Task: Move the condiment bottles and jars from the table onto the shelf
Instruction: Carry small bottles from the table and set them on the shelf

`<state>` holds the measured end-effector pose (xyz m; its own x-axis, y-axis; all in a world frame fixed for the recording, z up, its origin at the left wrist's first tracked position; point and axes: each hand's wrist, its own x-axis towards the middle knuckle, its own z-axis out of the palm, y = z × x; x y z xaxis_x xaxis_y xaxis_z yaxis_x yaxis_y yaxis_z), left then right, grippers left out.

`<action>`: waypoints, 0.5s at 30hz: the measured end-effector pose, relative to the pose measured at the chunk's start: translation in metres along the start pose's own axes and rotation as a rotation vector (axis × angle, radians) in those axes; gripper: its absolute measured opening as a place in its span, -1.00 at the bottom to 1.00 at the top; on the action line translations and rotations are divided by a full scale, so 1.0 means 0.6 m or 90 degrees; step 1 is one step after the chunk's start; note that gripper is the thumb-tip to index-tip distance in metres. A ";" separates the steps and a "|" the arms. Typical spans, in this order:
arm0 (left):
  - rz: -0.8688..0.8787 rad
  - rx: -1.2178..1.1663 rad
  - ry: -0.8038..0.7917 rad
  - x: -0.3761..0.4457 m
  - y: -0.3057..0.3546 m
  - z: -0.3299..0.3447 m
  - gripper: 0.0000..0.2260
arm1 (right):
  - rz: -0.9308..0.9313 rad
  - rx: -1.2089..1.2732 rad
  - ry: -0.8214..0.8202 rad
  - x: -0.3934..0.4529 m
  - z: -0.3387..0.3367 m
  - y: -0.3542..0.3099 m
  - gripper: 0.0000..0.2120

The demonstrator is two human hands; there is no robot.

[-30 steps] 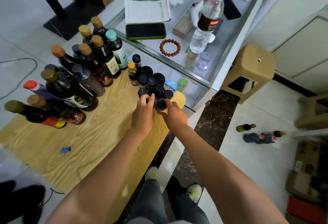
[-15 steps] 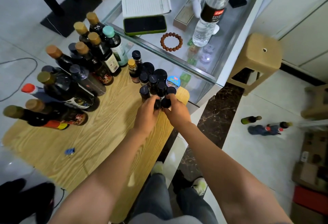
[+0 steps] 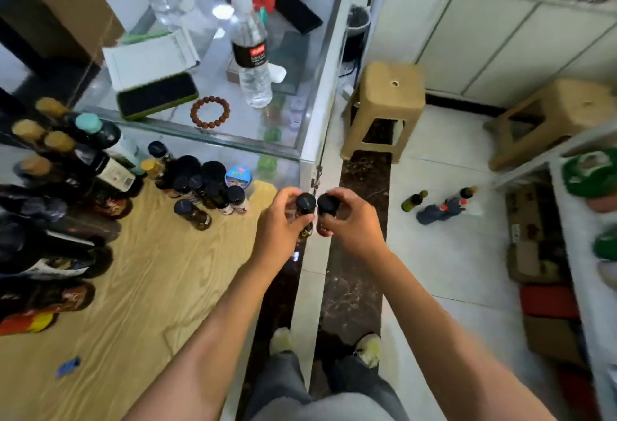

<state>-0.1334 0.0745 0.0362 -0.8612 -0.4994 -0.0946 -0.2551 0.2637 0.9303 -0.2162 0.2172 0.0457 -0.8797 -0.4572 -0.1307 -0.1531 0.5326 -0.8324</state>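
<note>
My left hand [image 3: 280, 223] grips a small black-capped jar [image 3: 305, 202], and my right hand [image 3: 350, 220] grips a second small black-capped jar [image 3: 328, 204]. Both jars hang side by side past the right edge of the wooden table [image 3: 150, 287], above the floor. A cluster of small dark-capped jars [image 3: 207, 187] stands at the table's far end. Tall dark sauce bottles [image 3: 66, 167] crowd the table's left side. A white shelf [image 3: 581, 220] shows at the right edge, blurred.
A glass counter [image 3: 233, 120] behind the table carries a water bottle [image 3: 252, 57], a phone, a bead bracelet and papers. Two tan plastic stools [image 3: 384, 103] stand on the tiled floor. A few bottles [image 3: 434, 207] lie on the floor by the shelf, with cardboard boxes beside it.
Both hands have lifted a small jar each out of the cluster and carried them right, off the table's edge. The view has swung to the right toward the shelf.
</note>
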 end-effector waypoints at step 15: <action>0.293 0.017 -0.247 0.022 0.447 0.417 -0.58 | -0.045 0.096 0.385 -0.121 -0.578 0.081 -0.67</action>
<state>-0.3234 0.3451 0.1959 -0.9820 0.0067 0.1887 0.1753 0.4045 0.8976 -0.3160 0.5234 0.2014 -0.9757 0.0202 0.2180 -0.1931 0.3894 -0.9006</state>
